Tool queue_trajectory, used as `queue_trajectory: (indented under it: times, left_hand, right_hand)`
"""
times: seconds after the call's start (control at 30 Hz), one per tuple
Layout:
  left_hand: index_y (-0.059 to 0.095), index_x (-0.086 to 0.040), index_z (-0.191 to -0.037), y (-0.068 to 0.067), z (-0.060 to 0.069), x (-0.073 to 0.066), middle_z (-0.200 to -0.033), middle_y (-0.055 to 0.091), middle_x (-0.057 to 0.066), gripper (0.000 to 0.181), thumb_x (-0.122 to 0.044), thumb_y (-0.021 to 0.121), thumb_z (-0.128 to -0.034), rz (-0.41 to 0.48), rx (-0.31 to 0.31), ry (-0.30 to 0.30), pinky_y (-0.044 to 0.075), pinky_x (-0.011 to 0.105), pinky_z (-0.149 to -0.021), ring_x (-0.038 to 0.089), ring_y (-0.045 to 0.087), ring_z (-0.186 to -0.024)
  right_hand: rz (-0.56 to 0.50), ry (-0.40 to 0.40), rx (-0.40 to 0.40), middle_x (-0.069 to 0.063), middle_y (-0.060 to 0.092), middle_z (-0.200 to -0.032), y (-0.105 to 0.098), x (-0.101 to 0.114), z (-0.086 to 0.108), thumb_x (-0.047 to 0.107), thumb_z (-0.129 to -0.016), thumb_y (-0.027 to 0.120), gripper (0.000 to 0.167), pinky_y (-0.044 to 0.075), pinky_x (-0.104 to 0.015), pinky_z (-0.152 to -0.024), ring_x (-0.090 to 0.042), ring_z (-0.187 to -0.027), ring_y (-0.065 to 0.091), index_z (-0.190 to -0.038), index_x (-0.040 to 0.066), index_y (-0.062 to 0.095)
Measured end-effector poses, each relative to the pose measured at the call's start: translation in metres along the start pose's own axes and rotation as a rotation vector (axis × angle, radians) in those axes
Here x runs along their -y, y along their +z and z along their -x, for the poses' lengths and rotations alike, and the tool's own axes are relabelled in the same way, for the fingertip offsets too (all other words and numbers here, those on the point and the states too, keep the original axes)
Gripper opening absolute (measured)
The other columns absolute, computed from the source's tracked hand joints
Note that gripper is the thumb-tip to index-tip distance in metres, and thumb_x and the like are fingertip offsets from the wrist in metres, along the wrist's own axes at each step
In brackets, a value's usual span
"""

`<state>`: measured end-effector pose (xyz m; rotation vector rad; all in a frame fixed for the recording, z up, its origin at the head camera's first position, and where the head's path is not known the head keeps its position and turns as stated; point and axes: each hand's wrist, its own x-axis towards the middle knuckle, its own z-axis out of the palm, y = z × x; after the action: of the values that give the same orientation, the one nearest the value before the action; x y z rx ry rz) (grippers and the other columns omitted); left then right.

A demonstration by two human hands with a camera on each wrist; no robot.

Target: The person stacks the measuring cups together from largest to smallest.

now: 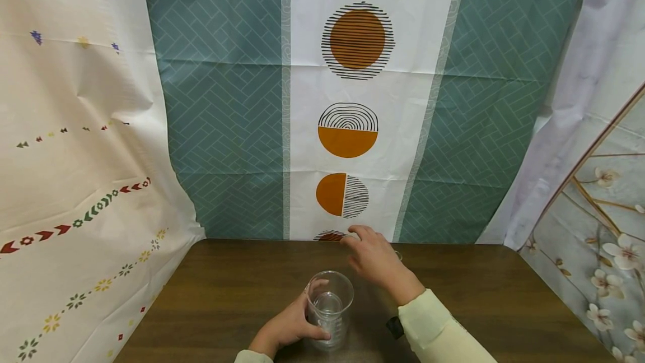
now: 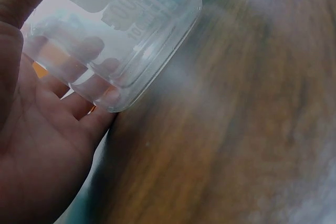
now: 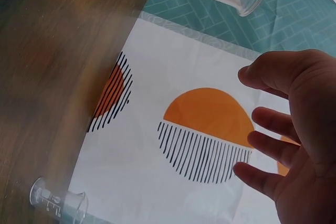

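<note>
A clear beaker with printed markings stands upright on the brown table in front of me. My left hand grips it from the left, thumb at the near side and fingers round the far side. Inside it a smaller round rim shows in the head view; I cannot tell whether that is a nested beaker. My right hand is raised beyond and to the right of the beaker, fingers spread and loosely bent, holding nothing. A small clear beaker stands on the table near the back, mostly hidden behind the right hand in the head view.
The brown wooden table ends at a hanging green and white cloth with orange circles. Patterned cream cloth hangs at the left, and a floral cloth at the right. A dark object sits by the right sleeve.
</note>
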<state>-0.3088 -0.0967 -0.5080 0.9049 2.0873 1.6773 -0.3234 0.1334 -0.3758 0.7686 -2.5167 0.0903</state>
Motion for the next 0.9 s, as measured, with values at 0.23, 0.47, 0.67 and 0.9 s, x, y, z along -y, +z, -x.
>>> queue_trajectory:
  times: [0.23, 0.47, 0.67, 0.9]
  left_hand:
    - [0.028, -0.031, -0.145, 0.001, 0.000, -0.002, -0.145, 0.035, 0.014, 0.094, -0.015, 0.084, -0.0718, 0.001, -0.002, -0.005, 0.046, 0.023, -0.090, 0.024, 0.050, -0.121]
    - [0.029, -0.033, -0.144, 0.001, 0.000, -0.002, -0.146, 0.034, 0.013, 0.093, -0.016, 0.084, -0.0719, -0.015, -0.005, -0.009, 0.046, 0.023, -0.090, 0.024, 0.049, -0.121]
    - [0.029, -0.031, -0.145, 0.000, 0.000, -0.002, -0.145, 0.035, 0.012, 0.094, -0.015, 0.084, -0.0716, -0.024, -0.012, 0.001, 0.045, 0.022, -0.091, 0.023, 0.049, -0.121]
    - [0.028, -0.028, -0.145, 0.001, 0.000, -0.001, -0.147, 0.036, 0.015, 0.092, -0.014, 0.083, -0.0730, -0.013, -0.007, 0.013, 0.045, 0.022, -0.092, 0.019, 0.050, -0.121]
  right_hand:
    - [-0.006, 0.014, 0.008, -0.009, 0.059, -0.125, 0.001, -0.003, 0.001, 0.018, -0.081, 0.075, 0.034, 0.049, -0.052, -0.090, -0.030, -0.118, 0.055, -0.114, 0.020, 0.067]
    - [-0.021, 0.026, 0.001, -0.010, 0.059, -0.126, 0.003, -0.007, 0.002, 0.017, -0.080, 0.077, 0.035, 0.049, -0.052, -0.090, -0.030, -0.118, 0.055, -0.114, 0.019, 0.067]
    - [-0.008, 0.038, 0.005, -0.009, 0.060, -0.125, 0.004, -0.010, 0.002, 0.019, -0.081, 0.076, 0.034, 0.050, -0.051, -0.088, -0.029, -0.117, 0.056, -0.113, 0.020, 0.067]
    - [-0.013, 0.043, 0.009, -0.009, 0.060, -0.124, 0.008, -0.013, 0.003, 0.018, -0.082, 0.074, 0.034, 0.050, -0.051, -0.087, -0.029, -0.116, 0.057, -0.115, 0.018, 0.067]
